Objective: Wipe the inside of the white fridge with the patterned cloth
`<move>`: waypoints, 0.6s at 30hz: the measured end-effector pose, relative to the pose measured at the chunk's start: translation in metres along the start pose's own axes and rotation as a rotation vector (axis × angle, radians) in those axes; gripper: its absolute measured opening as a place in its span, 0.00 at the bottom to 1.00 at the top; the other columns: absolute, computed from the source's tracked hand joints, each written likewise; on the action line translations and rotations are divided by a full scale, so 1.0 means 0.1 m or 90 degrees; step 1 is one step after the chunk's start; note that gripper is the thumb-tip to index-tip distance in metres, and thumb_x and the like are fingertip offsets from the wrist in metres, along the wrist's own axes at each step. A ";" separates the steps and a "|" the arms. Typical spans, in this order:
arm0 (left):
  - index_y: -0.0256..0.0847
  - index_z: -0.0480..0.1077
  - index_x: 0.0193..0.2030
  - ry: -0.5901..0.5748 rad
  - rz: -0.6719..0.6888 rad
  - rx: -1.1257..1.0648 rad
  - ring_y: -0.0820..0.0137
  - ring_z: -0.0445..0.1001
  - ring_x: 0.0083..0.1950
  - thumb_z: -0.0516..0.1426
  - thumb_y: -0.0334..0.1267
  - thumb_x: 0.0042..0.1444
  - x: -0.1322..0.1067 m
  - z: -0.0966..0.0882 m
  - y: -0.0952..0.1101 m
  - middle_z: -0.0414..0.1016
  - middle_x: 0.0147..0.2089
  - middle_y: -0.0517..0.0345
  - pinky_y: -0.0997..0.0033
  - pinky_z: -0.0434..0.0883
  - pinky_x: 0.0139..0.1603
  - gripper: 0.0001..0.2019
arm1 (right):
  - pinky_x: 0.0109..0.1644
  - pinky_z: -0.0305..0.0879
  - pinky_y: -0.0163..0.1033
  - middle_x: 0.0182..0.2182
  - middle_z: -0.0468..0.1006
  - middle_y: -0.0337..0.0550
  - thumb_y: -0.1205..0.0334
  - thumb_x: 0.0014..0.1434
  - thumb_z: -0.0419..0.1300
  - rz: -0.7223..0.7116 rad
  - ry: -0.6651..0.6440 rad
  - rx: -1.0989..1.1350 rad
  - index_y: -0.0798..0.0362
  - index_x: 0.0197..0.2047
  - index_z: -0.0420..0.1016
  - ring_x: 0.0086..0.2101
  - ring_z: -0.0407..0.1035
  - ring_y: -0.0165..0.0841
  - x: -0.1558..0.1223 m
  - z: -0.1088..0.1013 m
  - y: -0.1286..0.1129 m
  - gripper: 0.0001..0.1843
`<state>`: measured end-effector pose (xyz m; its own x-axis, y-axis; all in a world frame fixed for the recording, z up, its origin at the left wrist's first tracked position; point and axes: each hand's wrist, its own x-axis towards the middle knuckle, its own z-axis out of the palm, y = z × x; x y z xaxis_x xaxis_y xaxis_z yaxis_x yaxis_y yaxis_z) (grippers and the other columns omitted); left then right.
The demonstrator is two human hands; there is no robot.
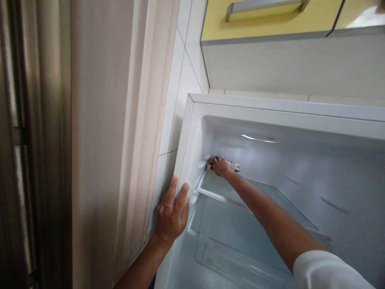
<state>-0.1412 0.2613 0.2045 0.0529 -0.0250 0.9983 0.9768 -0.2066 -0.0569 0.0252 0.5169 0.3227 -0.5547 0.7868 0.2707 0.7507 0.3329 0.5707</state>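
Observation:
My right hand reaches deep into the fridge, its fingers bent over a crumpled light cloth with dark patches. The cloth is pressed near the inner left corner, just above the top glass shelf. Part of it is hidden under my fingers. Against the fridge's left front edge rests my left hand, fingers stretched out and apart, a ring on one of them. It holds nothing.
Below the top shelf lies another clear shelf, with a transparent drawer or tray lower down. A lamp cover sits in the fridge ceiling. Yellow cabinets hang above; a wooden door frame stands close on the left.

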 end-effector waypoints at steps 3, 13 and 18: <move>0.45 0.48 0.77 0.002 0.000 -0.003 0.52 0.68 0.69 0.60 0.28 0.63 0.00 0.00 0.00 0.53 0.76 0.36 0.66 0.79 0.51 0.39 | 0.58 0.65 0.62 0.63 0.67 0.58 0.70 0.66 0.49 -0.006 0.007 -0.011 0.51 0.52 0.79 0.59 0.63 0.50 -0.11 0.02 0.11 0.20; 0.47 0.47 0.78 0.009 -0.003 0.016 0.50 0.75 0.63 0.60 0.30 0.63 0.00 0.02 0.00 0.54 0.76 0.36 0.67 0.80 0.40 0.40 | 0.54 0.68 0.57 0.64 0.64 0.62 0.67 0.67 0.50 0.081 -0.018 0.006 0.51 0.56 0.78 0.58 0.64 0.50 -1.00 0.38 0.99 0.20; 0.49 0.45 0.78 0.008 -0.005 0.029 0.52 0.76 0.61 0.60 0.31 0.63 0.02 0.01 0.00 0.54 0.75 0.35 0.69 0.79 0.39 0.41 | 0.55 0.68 0.57 0.62 0.66 0.60 0.67 0.65 0.53 0.199 -0.038 0.062 0.49 0.57 0.77 0.57 0.66 0.50 -1.41 0.54 1.33 0.20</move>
<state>-0.1405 0.2623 0.2062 0.0422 -0.0352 0.9985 0.9856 -0.1625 -0.0474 0.2226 0.4782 0.3182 -0.2729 0.8866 0.3734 0.9133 0.1169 0.3901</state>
